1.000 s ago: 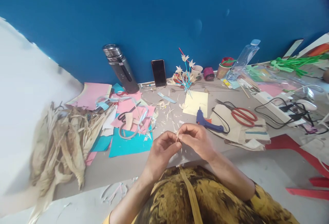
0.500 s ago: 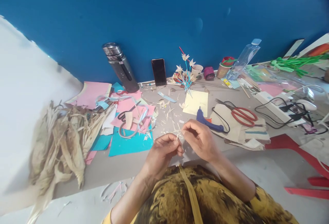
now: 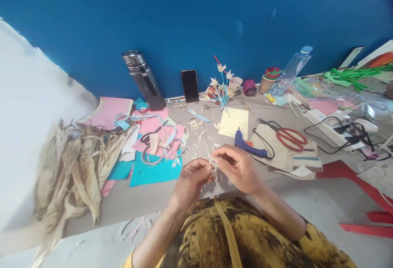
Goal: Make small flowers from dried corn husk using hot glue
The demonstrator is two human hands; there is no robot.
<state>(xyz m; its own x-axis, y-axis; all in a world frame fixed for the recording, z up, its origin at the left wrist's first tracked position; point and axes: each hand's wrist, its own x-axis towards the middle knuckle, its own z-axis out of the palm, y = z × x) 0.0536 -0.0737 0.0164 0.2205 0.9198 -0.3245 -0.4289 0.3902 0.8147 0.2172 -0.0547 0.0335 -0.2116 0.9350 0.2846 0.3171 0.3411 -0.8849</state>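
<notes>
My left hand (image 3: 190, 182) and my right hand (image 3: 238, 165) meet over the near middle of the grey table (image 3: 147, 200). Both pinch a small pale strip of dried husk (image 3: 213, 169) between their fingertips. The strip is thin and partly hidden by my fingers. A blue glue gun (image 3: 247, 146) lies just beyond my right hand. Small husk clippings (image 3: 201, 135) are scattered on the table ahead of my hands.
A heap of dried corn husks (image 3: 72, 169) lies at the left beside pink and turquoise paper sheets (image 3: 153, 145). Red-handled scissors (image 3: 288, 137), a power strip with cables (image 3: 334, 130), a flask (image 3: 143, 79), a phone (image 3: 189, 85) and a husk-flower bunch (image 3: 221, 85) stand farther back.
My hands have kept working the husk strip; the right hand dropped slightly and closed in on the left, fingers shifting along the strip.
</notes>
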